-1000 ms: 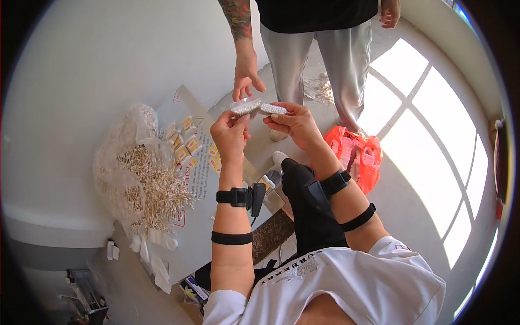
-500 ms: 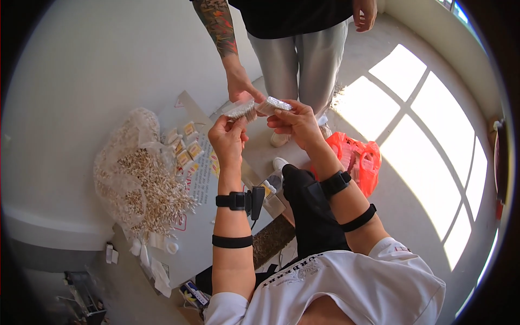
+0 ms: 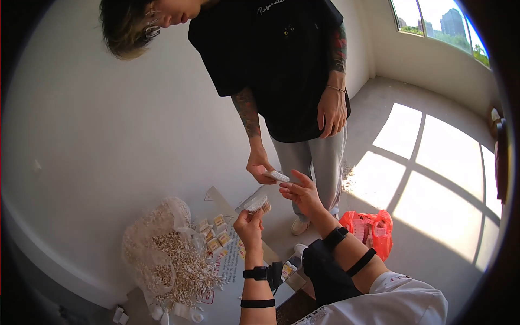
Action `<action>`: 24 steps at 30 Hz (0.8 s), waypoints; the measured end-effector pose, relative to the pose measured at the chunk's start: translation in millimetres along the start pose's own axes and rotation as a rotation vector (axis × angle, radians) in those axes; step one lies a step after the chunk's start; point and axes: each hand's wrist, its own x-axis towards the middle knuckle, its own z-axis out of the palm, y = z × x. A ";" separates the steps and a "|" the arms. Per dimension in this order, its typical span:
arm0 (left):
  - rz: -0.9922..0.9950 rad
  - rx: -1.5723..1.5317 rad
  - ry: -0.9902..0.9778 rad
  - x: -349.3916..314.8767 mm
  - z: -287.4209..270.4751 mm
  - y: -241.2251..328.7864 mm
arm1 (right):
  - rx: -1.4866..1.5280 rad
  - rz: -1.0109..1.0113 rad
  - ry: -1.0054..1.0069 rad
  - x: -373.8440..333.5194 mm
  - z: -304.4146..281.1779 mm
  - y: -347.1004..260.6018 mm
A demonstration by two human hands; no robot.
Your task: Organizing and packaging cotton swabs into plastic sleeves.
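My left hand is closed on a small clear packet of cotton swabs, their white tips packed side by side. My right hand is open, fingers stretched out and apart, beside a second white packet of swabs. A person's hand grips that second packet from the far side. Below and left of my left hand lies a heap of loose cotton swabs, spilling out of a large clear plastic bag.
Several small yellow-and-white boxes stand beside the heap on a printed board. A person in a black shirt stands facing me. On the floor to the right is a red plastic bag with pink packs inside.
My right hand has let go of its swab packet, which the other person's hand now holds. The view has tilted up, showing more of that person and a window.
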 end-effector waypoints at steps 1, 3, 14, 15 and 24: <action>0.012 0.005 0.012 -0.9 0.4 2.7 | -0.006 -0.022 0.075 -1.3 1.5 -3.1; 0.029 0.036 -0.034 -3.2 -7.6 6.2 | -0.101 -0.013 -0.039 -7.1 -2.3 3.6; 0.502 0.516 -0.097 -6.2 -6.2 26.6 | -0.411 0.024 -0.395 -27.9 2.7 12.8; 0.502 0.512 -0.100 -4.9 -4.2 28.6 | -0.423 -0.028 -0.417 -28.6 5.8 11.7; 0.345 0.051 0.034 50.4 24.1 50.0 | -0.311 0.096 0.120 -26.1 10.0 11.5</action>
